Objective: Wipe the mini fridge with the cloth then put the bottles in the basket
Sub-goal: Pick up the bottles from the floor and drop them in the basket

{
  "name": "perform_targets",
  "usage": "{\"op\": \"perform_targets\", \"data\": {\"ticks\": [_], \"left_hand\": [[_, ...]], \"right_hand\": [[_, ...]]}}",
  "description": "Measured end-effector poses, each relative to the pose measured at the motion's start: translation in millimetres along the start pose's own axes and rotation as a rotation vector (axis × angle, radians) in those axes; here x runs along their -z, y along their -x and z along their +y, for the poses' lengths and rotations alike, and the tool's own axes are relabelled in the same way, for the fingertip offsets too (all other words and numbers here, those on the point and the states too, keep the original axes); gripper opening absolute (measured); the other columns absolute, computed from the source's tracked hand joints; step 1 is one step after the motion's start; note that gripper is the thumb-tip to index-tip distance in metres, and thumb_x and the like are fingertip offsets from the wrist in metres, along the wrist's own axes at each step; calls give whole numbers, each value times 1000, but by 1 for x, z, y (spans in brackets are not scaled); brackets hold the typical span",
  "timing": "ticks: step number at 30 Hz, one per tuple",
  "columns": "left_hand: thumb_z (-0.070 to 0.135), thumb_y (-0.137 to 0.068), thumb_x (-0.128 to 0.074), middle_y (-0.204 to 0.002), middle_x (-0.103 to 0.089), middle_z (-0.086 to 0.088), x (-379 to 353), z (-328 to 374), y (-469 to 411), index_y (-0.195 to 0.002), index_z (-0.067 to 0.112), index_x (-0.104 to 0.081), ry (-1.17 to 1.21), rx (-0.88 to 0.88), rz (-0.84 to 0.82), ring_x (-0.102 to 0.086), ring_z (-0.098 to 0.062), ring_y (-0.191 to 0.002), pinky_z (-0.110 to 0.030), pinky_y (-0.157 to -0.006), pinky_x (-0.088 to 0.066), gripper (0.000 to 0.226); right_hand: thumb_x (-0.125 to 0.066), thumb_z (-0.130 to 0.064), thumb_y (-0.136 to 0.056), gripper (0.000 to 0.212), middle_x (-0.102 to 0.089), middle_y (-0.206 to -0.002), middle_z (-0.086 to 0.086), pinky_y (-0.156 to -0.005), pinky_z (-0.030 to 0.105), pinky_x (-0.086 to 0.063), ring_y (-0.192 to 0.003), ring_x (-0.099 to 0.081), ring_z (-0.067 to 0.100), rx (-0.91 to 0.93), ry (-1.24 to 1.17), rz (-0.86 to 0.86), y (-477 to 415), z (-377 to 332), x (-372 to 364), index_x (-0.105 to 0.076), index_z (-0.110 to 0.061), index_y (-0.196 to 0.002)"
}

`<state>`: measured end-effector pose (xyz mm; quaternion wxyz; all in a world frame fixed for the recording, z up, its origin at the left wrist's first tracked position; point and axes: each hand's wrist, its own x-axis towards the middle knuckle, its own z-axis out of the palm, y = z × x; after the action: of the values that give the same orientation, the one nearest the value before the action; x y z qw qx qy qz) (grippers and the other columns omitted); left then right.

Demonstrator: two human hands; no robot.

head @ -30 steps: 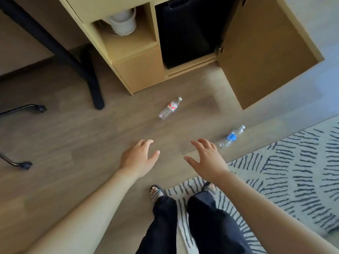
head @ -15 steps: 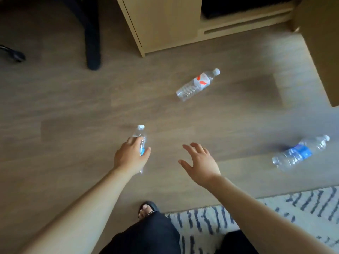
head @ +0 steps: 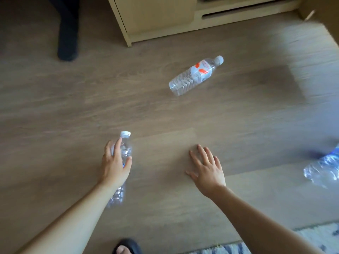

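My left hand (head: 114,165) grips a clear plastic bottle with a white cap (head: 124,143) low over the wooden floor, cap pointing away from me. My right hand (head: 207,168) hovers open with spread fingers, holding nothing. A second clear bottle with a red-and-white label (head: 194,75) lies on its side further ahead. A third bottle with a blue label (head: 324,169) lies at the right edge, partly cut off and blurred. No basket, cloth or mini fridge is in view.
The base of a light wooden cabinet (head: 157,17) stands at the top. A black furniture leg (head: 67,33) stands at the upper left. A striped rug (head: 311,239) lies at the bottom right, and my sandalled foot (head: 126,248) shows at the bottom.
The view has dropped closer to the floor. My left hand took hold of a white-capped bottle and now wraps further round it. My right hand has spread flatter.
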<state>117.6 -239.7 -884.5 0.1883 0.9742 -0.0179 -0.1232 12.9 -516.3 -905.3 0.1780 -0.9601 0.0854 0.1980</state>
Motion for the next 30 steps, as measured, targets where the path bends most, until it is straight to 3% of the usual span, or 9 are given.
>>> {"op": "perform_targets", "data": {"ticks": [6, 11, 15, 19, 24, 30], "left_hand": [[22, -90, -59, -143, -27, -13, -12, 2, 11, -150, 27, -22, 56, -85, -24, -37, -30, -124, -38, -95, -39, 71], [29, -91, -58, -146, -24, -6, -5, 35, 3, -148, 35, -23, 36, -162, -40, -42, -28, -124, -37, -89, -44, 67], [34, -91, -56, -147, -21, -1, -1, 91, -15, -147, 42, -20, 19, -280, -66, -44, -26, -121, -36, -86, -44, 67], [32, -90, -58, -146, -21, 0, -6, 161, -38, -146, 43, -21, 3, -485, -83, -34, -22, -130, -38, -94, -40, 68], [33, -87, -61, -145, -21, 1, -25, 252, -54, -140, 51, -17, -129, -797, -210, -44, -29, -123, -42, -93, -46, 71], [32, -87, -55, -144, -18, -1, -71, 354, -38, -144, 46, -17, -214, -860, -248, -44, -33, -116, -43, -88, -47, 70]], "right_hand": [[-33, -58, -93, 67, 6, -159, -2, -115, 43, 5, -145, 7, 22, -19, 29, 42, 0, 7, -4, -6, -34, -149], [-34, -56, -94, 64, -3, -159, 1, -116, 41, -4, -145, -1, 25, -31, -25, 84, 2, 9, 5, -14, -31, -149], [-48, -48, -92, 64, -15, -157, 4, -114, 40, -16, -144, -10, 29, -108, -113, 271, 6, 40, 41, -24, -27, -147], [-49, -49, -91, 65, -17, -156, 4, -111, 42, -23, -143, -12, 29, -263, -112, 410, 14, 99, 75, -25, -25, -147], [-50, -47, -91, 66, -19, -155, 1, -106, 41, -31, -138, -16, 26, -518, -113, 541, 42, 174, 104, -23, -27, -147], [-49, -45, -92, 64, -14, -156, 0, -109, 44, -24, -142, -10, 28, -814, -149, 539, 60, 244, 108, -22, -28, -147]]}}
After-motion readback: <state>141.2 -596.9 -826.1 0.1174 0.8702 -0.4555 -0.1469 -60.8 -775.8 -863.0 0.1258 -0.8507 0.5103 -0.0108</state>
